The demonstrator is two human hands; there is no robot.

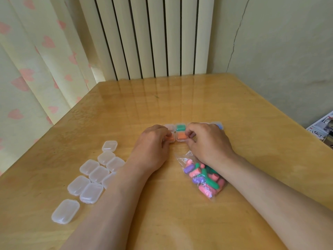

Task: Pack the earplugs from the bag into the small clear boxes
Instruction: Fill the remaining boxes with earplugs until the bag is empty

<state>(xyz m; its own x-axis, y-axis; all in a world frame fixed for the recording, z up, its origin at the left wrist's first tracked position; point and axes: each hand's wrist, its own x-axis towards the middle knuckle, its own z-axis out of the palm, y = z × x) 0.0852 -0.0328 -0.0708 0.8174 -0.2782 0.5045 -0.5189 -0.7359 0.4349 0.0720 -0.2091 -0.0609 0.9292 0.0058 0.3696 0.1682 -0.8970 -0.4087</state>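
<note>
The left hand (153, 141) curls its fingers round the left orange-filled box (172, 139), and the right hand (207, 141) pinches the right orange-filled box (181, 136) just beside it (a green-filled box (180, 127) sits behind). The bag of earplugs (201, 177) lies under the right wrist; empty clear boxes (95, 175) cluster at the left of the table (180, 98)
</note>
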